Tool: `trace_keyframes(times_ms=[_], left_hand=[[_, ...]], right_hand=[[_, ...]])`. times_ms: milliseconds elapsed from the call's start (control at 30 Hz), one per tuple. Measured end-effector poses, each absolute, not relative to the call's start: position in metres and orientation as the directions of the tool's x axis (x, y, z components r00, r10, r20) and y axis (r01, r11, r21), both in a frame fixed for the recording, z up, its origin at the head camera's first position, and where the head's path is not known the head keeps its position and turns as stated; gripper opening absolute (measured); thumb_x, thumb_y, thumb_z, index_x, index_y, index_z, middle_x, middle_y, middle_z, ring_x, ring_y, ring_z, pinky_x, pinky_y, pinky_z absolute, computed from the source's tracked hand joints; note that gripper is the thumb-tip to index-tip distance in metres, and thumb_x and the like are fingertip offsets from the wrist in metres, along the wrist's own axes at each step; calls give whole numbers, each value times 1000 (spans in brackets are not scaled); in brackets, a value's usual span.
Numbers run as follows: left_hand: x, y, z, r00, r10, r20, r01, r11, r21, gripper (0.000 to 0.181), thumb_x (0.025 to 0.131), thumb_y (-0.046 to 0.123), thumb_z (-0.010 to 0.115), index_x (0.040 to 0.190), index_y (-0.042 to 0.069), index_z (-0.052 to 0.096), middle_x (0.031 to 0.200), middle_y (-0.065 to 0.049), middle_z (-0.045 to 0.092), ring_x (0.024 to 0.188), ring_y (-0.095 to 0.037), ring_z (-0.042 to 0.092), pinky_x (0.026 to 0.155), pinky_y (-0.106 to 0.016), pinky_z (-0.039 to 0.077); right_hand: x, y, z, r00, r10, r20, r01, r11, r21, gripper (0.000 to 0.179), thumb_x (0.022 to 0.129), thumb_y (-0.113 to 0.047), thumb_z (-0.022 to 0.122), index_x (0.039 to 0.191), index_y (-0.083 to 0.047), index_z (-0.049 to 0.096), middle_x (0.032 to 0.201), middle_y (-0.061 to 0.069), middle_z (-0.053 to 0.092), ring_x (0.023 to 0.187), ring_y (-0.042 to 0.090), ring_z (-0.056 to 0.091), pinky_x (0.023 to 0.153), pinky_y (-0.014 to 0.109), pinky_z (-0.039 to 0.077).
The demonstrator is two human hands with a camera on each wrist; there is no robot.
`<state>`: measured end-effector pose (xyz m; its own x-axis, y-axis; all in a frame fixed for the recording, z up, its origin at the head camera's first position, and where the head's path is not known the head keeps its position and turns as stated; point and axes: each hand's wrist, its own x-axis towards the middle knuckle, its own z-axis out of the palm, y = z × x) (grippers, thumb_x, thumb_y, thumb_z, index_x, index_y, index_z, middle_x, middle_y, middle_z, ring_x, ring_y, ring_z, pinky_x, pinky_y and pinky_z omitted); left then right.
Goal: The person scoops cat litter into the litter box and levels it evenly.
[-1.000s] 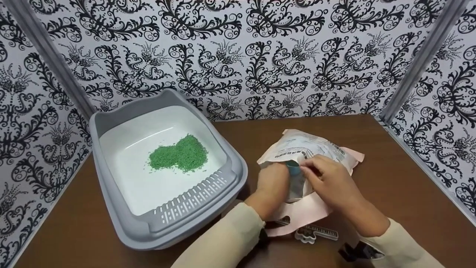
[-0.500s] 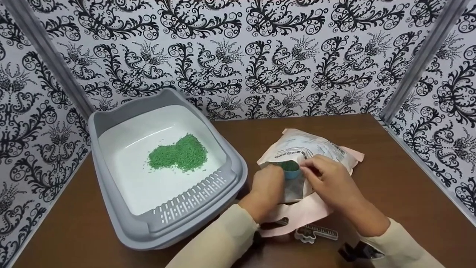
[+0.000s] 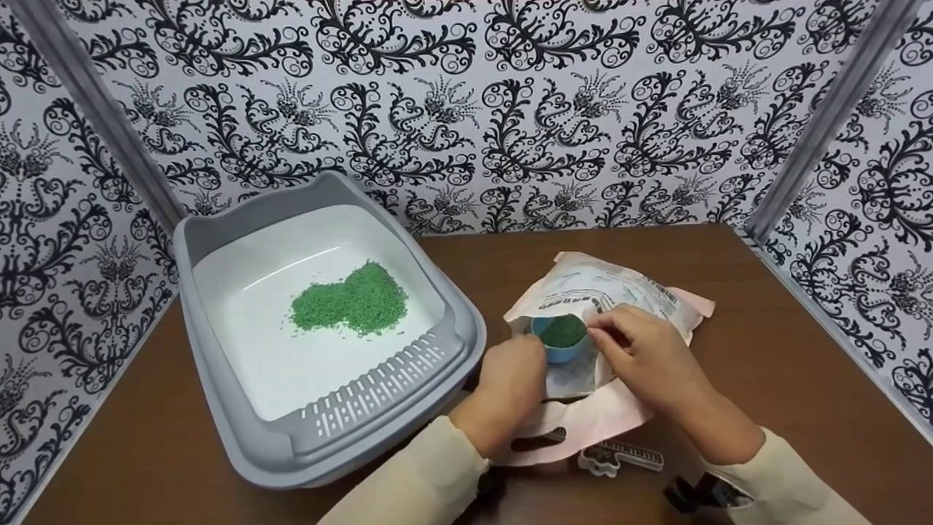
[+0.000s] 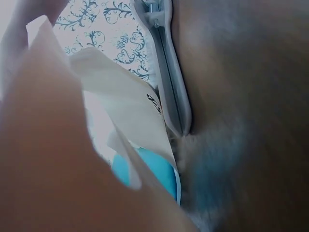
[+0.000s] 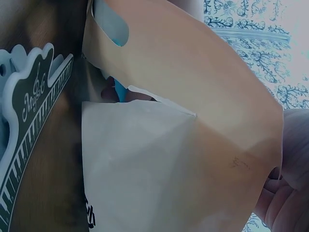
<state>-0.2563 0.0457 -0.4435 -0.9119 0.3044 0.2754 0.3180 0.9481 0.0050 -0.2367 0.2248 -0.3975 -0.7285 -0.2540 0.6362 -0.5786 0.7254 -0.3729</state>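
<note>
My left hand [image 3: 510, 372] grips a light-blue scoop [image 3: 560, 355], its fingers curled at the scoop's left side; the handle is hidden. Green pellets [image 3: 565, 332] fill the scoop, which sits at the mouth of a white and pink bag [image 3: 619, 284] lying on the table. At the right of that opening, my right hand [image 3: 645, 350] pinches the bag's edge between thumb and fingers. The left wrist view shows the blue scoop [image 4: 154, 166] partly behind the bag's wall [image 4: 125, 106]. In the right wrist view, the bag [image 5: 140, 159] covers most of the scoop.
To the left stands a grey and white litter box [image 3: 219, 364] with a heap of green pellets [image 3: 350, 300] inside. Under the bag's pink handle flap [image 3: 583, 430] lies a small piano-keyboard-patterned object [image 3: 619, 456]. Patterned walls [image 3: 466, 109] enclose the brown table [image 3: 787, 379].
My left hand has drawn back out of the bag towards the lower left, bringing the pellet-filled blue scoop into view at the opening. The right hand keeps its place on the bag's edge.
</note>
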Motion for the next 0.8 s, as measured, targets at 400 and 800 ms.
trace_keyframes(times_ms=[400,800], left_hand=[[-241,34,-436,-912,315,264,335,942,32,4,87,11,73,83,10,73,79,-4,72,74,-20,72,61,-36,60],[-235,29,-436,-910,348,224,353,935,-15,18,81,21,78,92,9,71,82,-3,68,76,-19,71,65,-34,61]], right_hand=[[-239,227,-398,-748,-259,611,-567,727,-387,13,87,0,79,97,-8,77,91,0,73,82,7,62,76,10,44],[-240,227,-401,-718,-279,638,-595,721,-355,13,86,1,79,94,-9,76,88,-1,71,80,4,60,75,11,44]])
